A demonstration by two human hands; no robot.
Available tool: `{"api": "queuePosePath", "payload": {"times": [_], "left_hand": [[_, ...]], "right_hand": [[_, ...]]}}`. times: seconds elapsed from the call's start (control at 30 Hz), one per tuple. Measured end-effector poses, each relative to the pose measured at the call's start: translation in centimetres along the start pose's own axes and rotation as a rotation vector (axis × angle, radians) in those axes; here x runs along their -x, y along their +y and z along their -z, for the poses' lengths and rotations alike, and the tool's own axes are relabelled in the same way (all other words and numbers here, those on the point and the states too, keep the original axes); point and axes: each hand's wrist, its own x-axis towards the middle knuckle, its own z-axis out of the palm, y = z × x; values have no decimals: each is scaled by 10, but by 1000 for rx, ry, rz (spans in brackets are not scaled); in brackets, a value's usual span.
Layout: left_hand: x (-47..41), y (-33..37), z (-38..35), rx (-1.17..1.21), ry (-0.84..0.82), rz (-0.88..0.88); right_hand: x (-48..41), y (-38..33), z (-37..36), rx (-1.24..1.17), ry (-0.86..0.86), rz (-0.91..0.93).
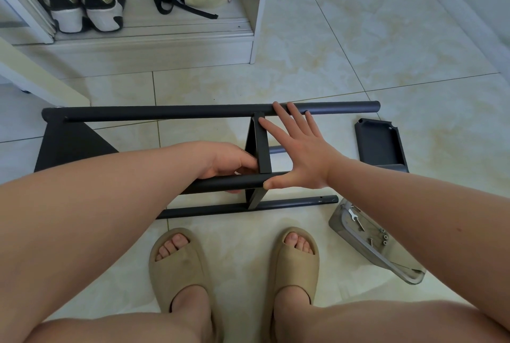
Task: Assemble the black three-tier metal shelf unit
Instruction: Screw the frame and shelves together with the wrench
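Partly built black shelf unit (71, 144), laid on its side on the tiled floor (358, 52) at centre frame. A far tube (165, 113) is seen running across the middle of the frame. A near tube (226, 184) is held below it, and a third tube (289, 202) lies on the floor lower still. A middle panel (261, 146) is set between the tubes.

The left hand (229, 162) is clenched around the near tube just beside the middle panel. Its fingers beneath the tube are partly hidden, so the grip can only be called probably complete. The right hand (300, 149) is released and spread flat: fingertips are laid on the far tube, the index finger on the middle panel, and the thumb against the near tube's end.

A loose panel (382, 146) is seen at centre right, apart from the unit. A clear tray (367, 248) holding a wrench (356, 214) and screws (383, 236) is placed at lower right.
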Motion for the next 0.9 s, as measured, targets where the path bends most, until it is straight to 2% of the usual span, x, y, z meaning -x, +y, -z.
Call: {"api": "queuePosePath", "payload": {"times": [0.13, 0.4, 0.53, 0.63, 0.9], "left_hand": [[1, 1, 0, -9, 5, 0], [1, 0, 0, 56, -21, -120], [0, -1, 2, 87, -64, -39], [0, -1, 1, 27, -20, 0], [2, 0, -1, 55, -34, -66]], "right_hand": [[-1, 0, -1, 5, 3, 1], [-1, 0, 0, 6, 2, -2], [-1, 0, -1, 6, 3, 1], [0, 0, 0, 3, 3, 0], [0, 0, 0, 1, -1, -1]]}}
